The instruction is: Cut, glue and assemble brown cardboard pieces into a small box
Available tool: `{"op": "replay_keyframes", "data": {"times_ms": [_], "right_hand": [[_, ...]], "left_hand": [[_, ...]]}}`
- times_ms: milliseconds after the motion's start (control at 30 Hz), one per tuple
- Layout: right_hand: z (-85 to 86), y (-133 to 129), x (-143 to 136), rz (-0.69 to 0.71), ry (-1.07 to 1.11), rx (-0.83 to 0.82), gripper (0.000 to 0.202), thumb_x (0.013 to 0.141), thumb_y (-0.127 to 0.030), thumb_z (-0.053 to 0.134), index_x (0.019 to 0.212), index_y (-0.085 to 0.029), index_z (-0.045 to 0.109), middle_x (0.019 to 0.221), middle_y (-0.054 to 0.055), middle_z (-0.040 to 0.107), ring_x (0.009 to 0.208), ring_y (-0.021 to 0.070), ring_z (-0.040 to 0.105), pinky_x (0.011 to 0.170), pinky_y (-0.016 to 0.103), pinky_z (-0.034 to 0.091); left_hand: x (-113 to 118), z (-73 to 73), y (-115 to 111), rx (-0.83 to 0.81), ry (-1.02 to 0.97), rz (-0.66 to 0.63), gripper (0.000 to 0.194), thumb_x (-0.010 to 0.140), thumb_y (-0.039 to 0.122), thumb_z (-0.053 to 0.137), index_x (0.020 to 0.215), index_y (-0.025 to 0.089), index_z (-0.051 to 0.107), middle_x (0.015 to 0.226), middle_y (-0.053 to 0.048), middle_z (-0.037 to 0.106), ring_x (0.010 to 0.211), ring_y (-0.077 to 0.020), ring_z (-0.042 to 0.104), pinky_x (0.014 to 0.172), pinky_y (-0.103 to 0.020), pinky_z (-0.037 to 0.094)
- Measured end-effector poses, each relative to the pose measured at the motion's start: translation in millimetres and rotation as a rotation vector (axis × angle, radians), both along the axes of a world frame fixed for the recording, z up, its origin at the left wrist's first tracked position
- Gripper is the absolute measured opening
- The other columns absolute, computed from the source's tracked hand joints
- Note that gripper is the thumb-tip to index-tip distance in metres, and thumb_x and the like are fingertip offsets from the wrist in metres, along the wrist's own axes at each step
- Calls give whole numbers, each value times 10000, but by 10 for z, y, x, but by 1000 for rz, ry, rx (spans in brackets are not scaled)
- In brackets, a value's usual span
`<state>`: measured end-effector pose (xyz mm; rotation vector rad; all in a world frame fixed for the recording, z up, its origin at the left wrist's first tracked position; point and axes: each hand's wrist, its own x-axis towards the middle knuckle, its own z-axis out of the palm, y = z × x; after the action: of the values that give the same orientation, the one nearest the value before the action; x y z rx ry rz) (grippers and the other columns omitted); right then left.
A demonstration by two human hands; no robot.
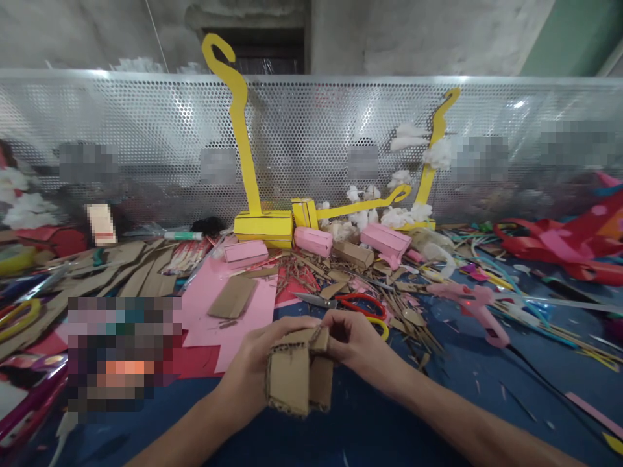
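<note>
A small brown cardboard box (289, 381) is held up over the near part of the blue table, its cut, corrugated edges turned toward me. My left hand (260, 353) wraps its left side, fingers closed behind it. My right hand (353, 340) pinches a flap at the box's upper right between thumb and fingers. The right side of the box stands partly apart from the front panel. Just behind my hands lie scissors (363, 303) with red and yellow handles, partly covered by my right hand. A flat cardboard piece (233, 296) rests on pink paper (202, 318).
A pink glue gun (479, 308) with a black cord lies to the right. Pink boxes (387, 240), a yellow box (263, 227) with a tall hooked strip and cardboard scraps (413, 324) fill the back. A perforated metal panel (311, 143) stands behind. Cardboard strips (141, 272) lie left.
</note>
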<state>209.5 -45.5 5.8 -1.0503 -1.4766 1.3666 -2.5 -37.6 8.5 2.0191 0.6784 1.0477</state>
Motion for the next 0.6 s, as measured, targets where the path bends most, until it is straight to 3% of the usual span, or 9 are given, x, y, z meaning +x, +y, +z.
{"op": "replay_keyframes", "data": {"times_ms": [167, 333, 600], "right_hand": [[-1, -22, -10, -57, -95, 37, 162, 785, -245, 722, 710, -176, 597, 572, -49, 563, 505, 95, 489, 473, 195, 338], [31, -44, -15, -88, -154, 36, 125, 775, -220, 683, 689, -177, 602, 549, -45, 574, 476, 100, 518, 451, 193, 350], [40, -52, 1, -49, -114, -7, 92, 785, -209, 626, 699, -177, 615, 554, -42, 594, 453, 101, 548, 444, 194, 395]], "left_hand": [[-14, 79, -16, -7, -20, -44, 367, 901, 312, 705, 1258, 234, 671, 1217, -89, 745, 1073, -228, 719, 948, -311, 557], [-31, -48, 27, -40, -8, -43, 400, 895, 307, 707, 1290, 284, 651, 1257, -70, 727, 1114, -243, 703, 966, -341, 548], [-3, -142, 34, -126, -37, -30, 474, 841, 313, 751, 1293, 219, 645, 1223, -119, 738, 1075, -266, 719, 935, -383, 574]]}}
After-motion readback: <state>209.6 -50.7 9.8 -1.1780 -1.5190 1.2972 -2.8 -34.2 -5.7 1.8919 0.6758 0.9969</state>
